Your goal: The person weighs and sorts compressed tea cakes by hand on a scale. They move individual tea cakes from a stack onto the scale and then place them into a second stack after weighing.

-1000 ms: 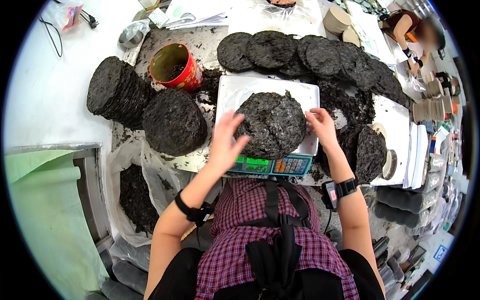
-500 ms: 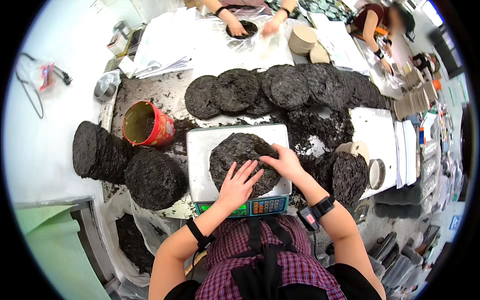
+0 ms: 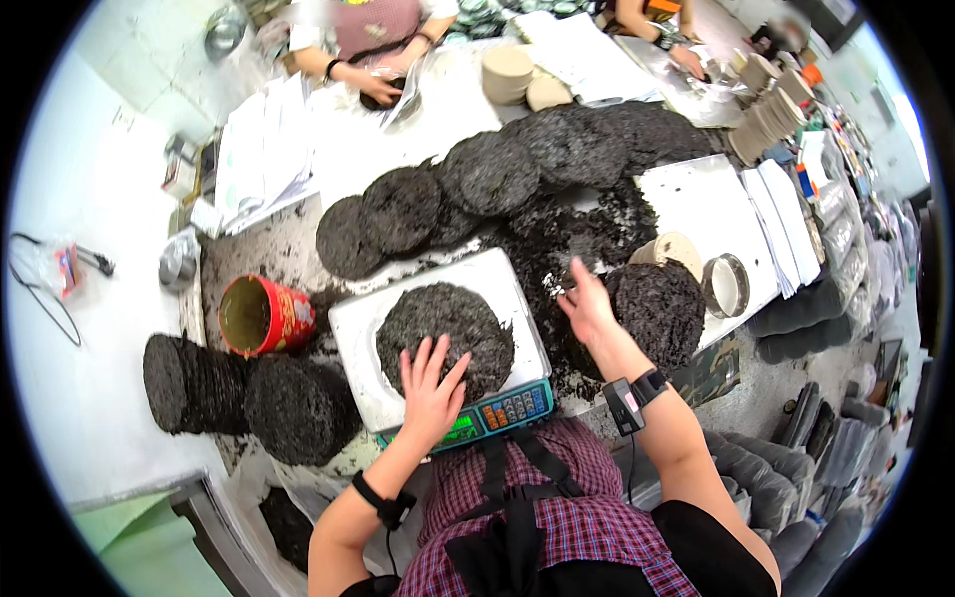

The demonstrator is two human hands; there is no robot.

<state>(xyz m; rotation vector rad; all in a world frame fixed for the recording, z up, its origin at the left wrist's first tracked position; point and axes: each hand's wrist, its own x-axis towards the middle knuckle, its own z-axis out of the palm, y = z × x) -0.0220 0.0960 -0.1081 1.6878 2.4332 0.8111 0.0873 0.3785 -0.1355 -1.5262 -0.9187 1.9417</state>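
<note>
A round, dark cake of what looks like dried seaweed [image 3: 453, 323] lies on the metal pan of a digital scale [image 3: 355, 331] right in front of me. My left hand [image 3: 432, 393] rests flat on its near left part, fingers spread. To the right of the scale, my right hand [image 3: 589, 306] is over loose dark flakes [image 3: 532, 234], fingers apart and nothing visible in them. Just beyond that hand, at its right, stands a stack of dark seaweed cakes [image 3: 659, 316].
Overlapping cakes [image 3: 492, 171] form a row behind the scale. At left are a red tin [image 3: 288, 316] and stacked cakes [image 3: 298, 408]. A metal ring [image 3: 726, 286] and paper sheets [image 3: 776, 229] lie at right. Across the table, a person's hands [image 3: 383, 90] hold a dark cake and clear plastic.
My right hand has left the cake and moved right, over the flakes. My left hand stays on the cake. The view has turned and shifted; the far person's hands have come together.
</note>
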